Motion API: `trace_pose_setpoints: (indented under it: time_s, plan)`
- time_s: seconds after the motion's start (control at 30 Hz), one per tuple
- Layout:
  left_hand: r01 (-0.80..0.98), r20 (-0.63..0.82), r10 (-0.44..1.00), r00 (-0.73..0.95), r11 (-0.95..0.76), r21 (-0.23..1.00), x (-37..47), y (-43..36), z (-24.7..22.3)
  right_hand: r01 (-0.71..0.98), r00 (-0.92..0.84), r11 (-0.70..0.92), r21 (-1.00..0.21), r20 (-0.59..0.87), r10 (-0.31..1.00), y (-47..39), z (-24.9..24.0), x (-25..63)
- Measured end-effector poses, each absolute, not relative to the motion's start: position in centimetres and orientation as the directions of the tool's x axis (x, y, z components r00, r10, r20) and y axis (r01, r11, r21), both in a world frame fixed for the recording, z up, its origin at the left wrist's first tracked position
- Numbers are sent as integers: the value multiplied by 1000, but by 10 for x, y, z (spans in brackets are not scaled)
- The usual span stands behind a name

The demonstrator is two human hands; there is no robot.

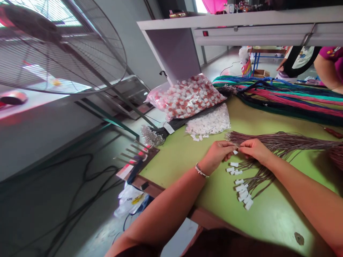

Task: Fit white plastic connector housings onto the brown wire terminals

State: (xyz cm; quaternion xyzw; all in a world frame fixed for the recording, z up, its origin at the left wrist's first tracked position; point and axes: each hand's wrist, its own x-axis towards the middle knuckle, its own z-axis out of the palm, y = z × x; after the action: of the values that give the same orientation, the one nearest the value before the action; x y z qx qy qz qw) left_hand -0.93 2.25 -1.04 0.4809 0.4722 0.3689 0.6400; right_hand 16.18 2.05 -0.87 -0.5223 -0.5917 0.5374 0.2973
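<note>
Firstly, at far left, a fan point(61, 46) stands beyond the table point(174, 160), its cage cut off by the frame. At the table's left corner, a rack point(132, 155) points its metal rods outward. Black wires point(175, 124), tagged in white, lie along the far left edge, with pale tips at that corner. They run beneath a large bag point(187, 96) of white and reddish-brown pieces. A small bag point(209, 119) of white pieces rests just nearer, a few loose pieces point(199, 137) beside it.

The left arm reaches up across the near edge, wrist braceleted. The left hand point(217, 154) is palm inward, fingers curled, pinching a white connector point(235, 152) at the fingertips. The connector is above the table, between the hands, partly covered by fingers. White connectors point(242, 192) on brown leads lie toward the near edge, below the hands.

The right arm extends from the lower right, wrist slightly bent. The right hand point(254, 150) meets the left at the fingertips, thumb and forefinger drawn together; what they grip is hidden. Brown wires point(289, 139) stretch behind it toward the right, cut off by the frame. Coloured wires point(294, 100) cover the far right part of the table. Beyond them, a person's arm point(328, 73) is visible, the body mostly cropped.
</note>
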Motion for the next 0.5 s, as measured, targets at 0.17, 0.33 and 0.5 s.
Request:
trace_pose_setpoints:
  time_s: [0.17, 0.33, 0.5]
  plan:
    - [-121, -264, 926, 268, 304, 945, -13, 25, -16, 245, -165, -121, -962, -164, 973, 18, -8, 162]
    - [-263, -220, 941, 259, 287, 921, -17, 28, -18, 207, -92, 1, -978, -19, 996, 17, -13, 162]
    - [-208, -194, 939, 286, 258, 943, -21, 27, -16, 259, -131, 60, -964, 26, 991, 16, -15, 163]
